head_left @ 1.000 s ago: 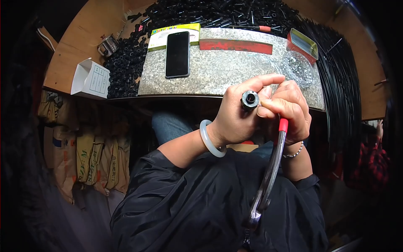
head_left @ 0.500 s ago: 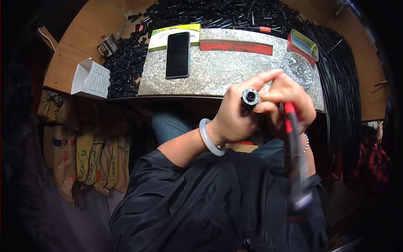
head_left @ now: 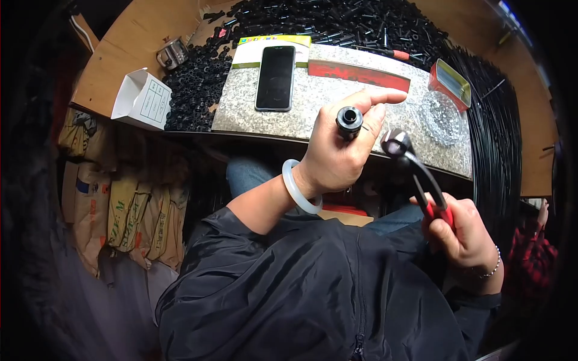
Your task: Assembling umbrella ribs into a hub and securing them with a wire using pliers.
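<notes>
The left hand (head_left: 334, 147) held a black tube (head_left: 349, 123) with its round open end facing up, near the front edge of a speckled slab (head_left: 244, 117) on the counter (head_left: 108, 72). Its fingers were curled around the tube, the forefinger stretched out to the right. The right hand (head_left: 462, 231), lower and well apart from the left, had its fingers closed around the red grips of the pliers (head_left: 428, 174), whose head pointed up and leftward, just beside the left hand. On the slab lay a phone (head_left: 276, 81), partly over a box (head_left: 244, 60), with a red strip (head_left: 358, 73) to its right. A clear dish (head_left: 442, 120) stood near a tin (head_left: 453, 83); black parts (head_left: 337, 24) were heaped behind.
</notes>
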The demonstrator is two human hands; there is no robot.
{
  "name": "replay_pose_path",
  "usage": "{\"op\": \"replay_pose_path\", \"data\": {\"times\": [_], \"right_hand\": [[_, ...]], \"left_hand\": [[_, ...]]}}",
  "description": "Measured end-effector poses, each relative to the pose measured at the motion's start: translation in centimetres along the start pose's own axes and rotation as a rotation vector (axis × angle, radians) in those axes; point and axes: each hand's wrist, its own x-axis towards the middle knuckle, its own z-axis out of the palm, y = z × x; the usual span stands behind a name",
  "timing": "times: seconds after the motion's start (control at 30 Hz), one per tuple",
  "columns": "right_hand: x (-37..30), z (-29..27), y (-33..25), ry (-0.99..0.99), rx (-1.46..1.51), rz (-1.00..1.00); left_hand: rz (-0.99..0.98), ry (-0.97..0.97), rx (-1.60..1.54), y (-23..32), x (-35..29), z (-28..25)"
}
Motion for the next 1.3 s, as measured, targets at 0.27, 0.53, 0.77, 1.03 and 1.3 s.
{"op": "replay_pose_path", "data": {"times": [0.27, 0.53, 0.77, 1.03, 1.3], "right_hand": [[0.1, -0.5, -1.1, -0.051, -0.056, 0.042], [0.7, -1.1, -1.9, -0.091, 0.016, 0.011], [-0.2, -3.8, -3.8, -0.159, -0.054, 0.129], [0.7, -2.7, -3.6, -0.198, 0.156, 0.422], [0.9, -1.4, -3.1, -0.049, 0.062, 0.096]], "left_hand": [[0.054, -0.073, 0.111, -0.2, 0.1, 0.8], [-0.021, -0.055, 0.01, -0.3, -0.2, 1.0], [0.075, -0.075, 0.115, -0.2, 0.0, 1.2], [0.155, -0.086, 0.262, -0.5, -0.4, 0.3], [0.048, -0.117, 0.01, 0.9, 0.0, 0.6]]}}
